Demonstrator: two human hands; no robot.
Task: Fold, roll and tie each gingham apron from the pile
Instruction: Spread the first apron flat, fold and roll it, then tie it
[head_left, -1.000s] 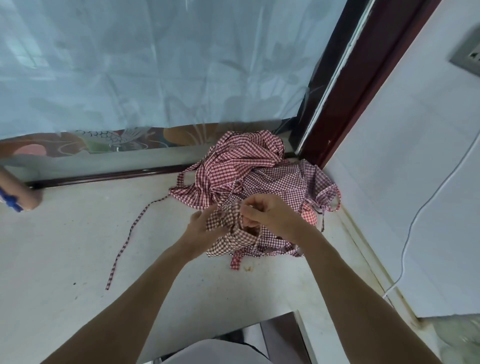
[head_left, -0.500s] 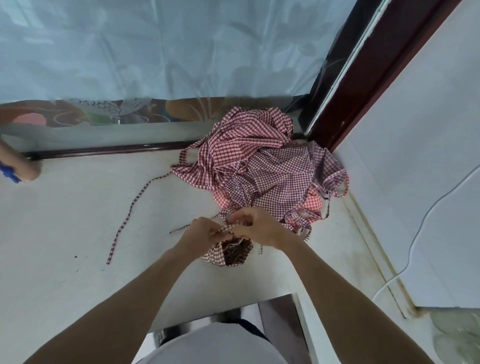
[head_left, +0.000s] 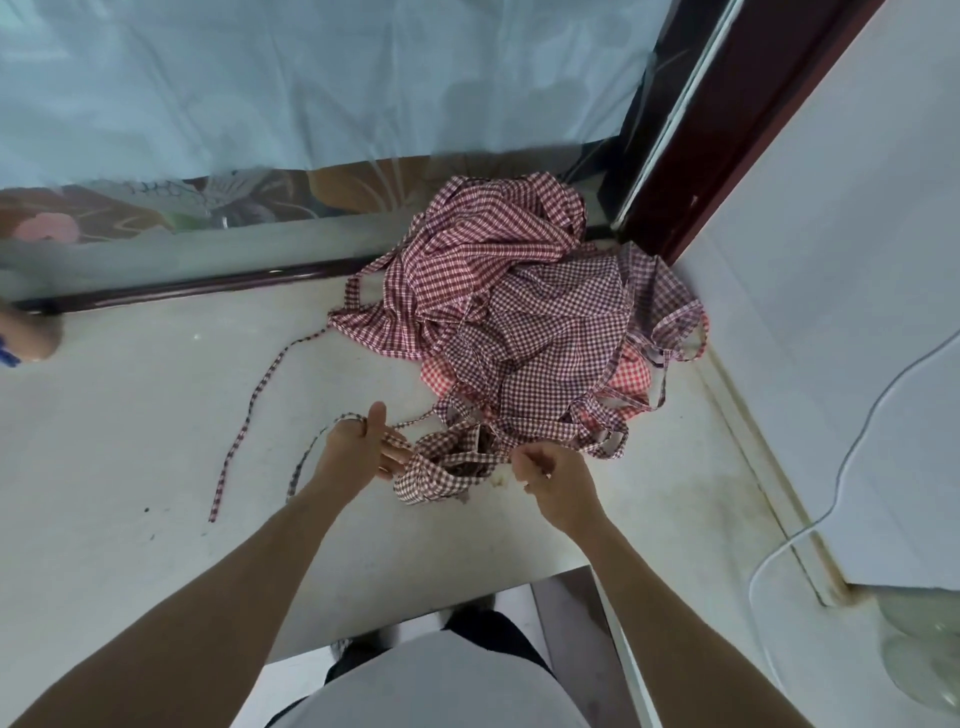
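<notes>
A small rolled gingham apron bundle (head_left: 441, 470) lies on the pale counter between my hands. My left hand (head_left: 358, 447) grips one tie strap, thumb up, with the strap trailing off to the left. My right hand (head_left: 553, 475) pinches the other strap end at the bundle's right side. Behind them, a loose pile of red and maroon gingham aprons (head_left: 519, 312) is heaped in the far corner, with straps hanging out of it.
A long loose strap (head_left: 249, 415) runs across the counter (head_left: 130, 441) to the left. Another person's hand (head_left: 26, 338) shows at the left edge. A white cable (head_left: 852, 457) hangs on the right wall. A window with film stands behind the pile.
The rolled bundle came down from the pile's front to the counter. My hands moved from close together above it to either side, drawing the straps apart.
</notes>
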